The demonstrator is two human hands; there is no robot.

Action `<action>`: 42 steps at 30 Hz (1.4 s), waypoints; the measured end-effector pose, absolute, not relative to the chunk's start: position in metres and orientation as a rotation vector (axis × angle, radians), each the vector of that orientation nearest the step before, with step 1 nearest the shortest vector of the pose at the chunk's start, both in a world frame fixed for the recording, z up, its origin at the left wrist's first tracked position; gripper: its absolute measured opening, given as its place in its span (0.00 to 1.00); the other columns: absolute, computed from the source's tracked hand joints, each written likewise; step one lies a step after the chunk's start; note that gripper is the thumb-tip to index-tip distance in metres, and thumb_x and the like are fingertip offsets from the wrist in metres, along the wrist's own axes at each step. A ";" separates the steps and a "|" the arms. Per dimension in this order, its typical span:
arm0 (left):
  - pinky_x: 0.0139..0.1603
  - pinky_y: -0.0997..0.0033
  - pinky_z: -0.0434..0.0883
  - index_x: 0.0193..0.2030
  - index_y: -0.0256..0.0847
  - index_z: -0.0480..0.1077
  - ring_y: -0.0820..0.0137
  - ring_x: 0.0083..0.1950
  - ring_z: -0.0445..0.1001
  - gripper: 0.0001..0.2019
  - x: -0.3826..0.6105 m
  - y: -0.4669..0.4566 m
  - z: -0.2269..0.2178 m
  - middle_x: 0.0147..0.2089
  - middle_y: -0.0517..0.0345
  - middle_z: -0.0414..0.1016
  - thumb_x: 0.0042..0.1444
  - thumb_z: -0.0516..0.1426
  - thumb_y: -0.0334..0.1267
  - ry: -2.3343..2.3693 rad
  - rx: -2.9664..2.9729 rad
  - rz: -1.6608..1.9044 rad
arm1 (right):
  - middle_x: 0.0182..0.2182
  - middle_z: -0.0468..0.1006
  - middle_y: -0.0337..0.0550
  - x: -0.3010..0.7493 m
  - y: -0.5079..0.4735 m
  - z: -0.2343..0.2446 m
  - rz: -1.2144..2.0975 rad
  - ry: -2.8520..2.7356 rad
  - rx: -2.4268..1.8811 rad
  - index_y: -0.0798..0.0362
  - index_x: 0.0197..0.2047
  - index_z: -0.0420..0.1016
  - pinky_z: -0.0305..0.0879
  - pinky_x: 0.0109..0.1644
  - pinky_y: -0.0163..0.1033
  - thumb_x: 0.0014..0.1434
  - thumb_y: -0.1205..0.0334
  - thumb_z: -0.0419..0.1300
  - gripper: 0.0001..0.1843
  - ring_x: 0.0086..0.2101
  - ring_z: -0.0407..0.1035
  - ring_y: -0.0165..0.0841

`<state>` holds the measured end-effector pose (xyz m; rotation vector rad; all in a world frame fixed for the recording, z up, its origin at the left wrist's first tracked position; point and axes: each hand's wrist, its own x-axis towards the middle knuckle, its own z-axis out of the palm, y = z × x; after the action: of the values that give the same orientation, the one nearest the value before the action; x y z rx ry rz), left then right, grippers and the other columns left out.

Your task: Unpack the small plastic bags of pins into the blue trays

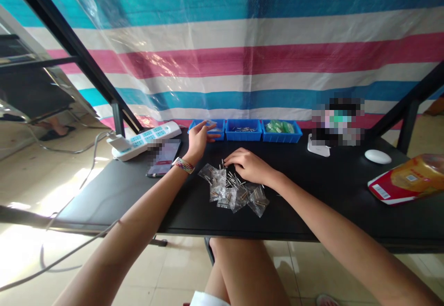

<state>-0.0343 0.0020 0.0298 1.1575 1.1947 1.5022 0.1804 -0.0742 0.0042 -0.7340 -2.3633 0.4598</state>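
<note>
My left hand [200,139] reaches forward to the leftmost blue bin [207,129] and pinches a small clear plastic bag [210,123] above it. My right hand [247,165] rests palm down on the black table [312,195], its curled fingertips touching loose small metal pins [229,175]. Just in front of that hand lies a heap of small clear bags [233,191] with pins inside. A beaded bracelet [183,164] sits on my left wrist.
Two more blue bins stand in the row: the middle bin [243,129] holds metal pins, the right bin [281,131] green parts. A phone [163,157] and a power strip [147,138] lie at left. A white mouse [378,156] and an orange-red packet [407,179] lie at right.
</note>
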 end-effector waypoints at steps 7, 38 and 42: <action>0.26 0.74 0.76 0.65 0.35 0.74 0.67 0.33 0.85 0.24 -0.033 0.002 0.033 0.65 0.38 0.79 0.62 0.61 0.37 1.238 1.155 1.502 | 0.40 0.84 0.48 0.186 -0.074 0.009 0.308 -2.373 -0.867 0.52 0.39 0.86 0.71 0.53 0.47 0.65 0.74 0.66 0.09 0.45 0.72 0.41; 0.30 0.75 0.71 0.35 0.39 0.74 0.72 0.31 0.76 0.11 -0.012 -0.024 0.033 0.31 0.60 0.74 0.56 0.65 0.44 0.814 1.778 0.980 | 0.29 0.78 0.38 0.204 -0.053 0.021 1.248 -1.237 -1.033 0.52 0.34 0.78 0.77 0.31 0.36 0.48 0.54 0.74 0.15 0.29 0.74 0.31; 0.31 0.76 0.72 0.36 0.38 0.74 0.72 0.31 0.76 0.12 -0.012 -0.024 0.033 0.31 0.60 0.74 0.55 0.67 0.44 0.830 1.770 1.005 | 0.31 0.79 0.39 0.205 -0.055 0.023 1.343 -1.167 -1.007 0.52 0.34 0.77 0.80 0.31 0.37 0.47 0.56 0.76 0.16 0.30 0.75 0.31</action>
<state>-0.0116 -0.0238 0.0328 1.7702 0.8299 1.0051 0.2047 -0.0547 0.0225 -1.0072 -1.1667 1.3431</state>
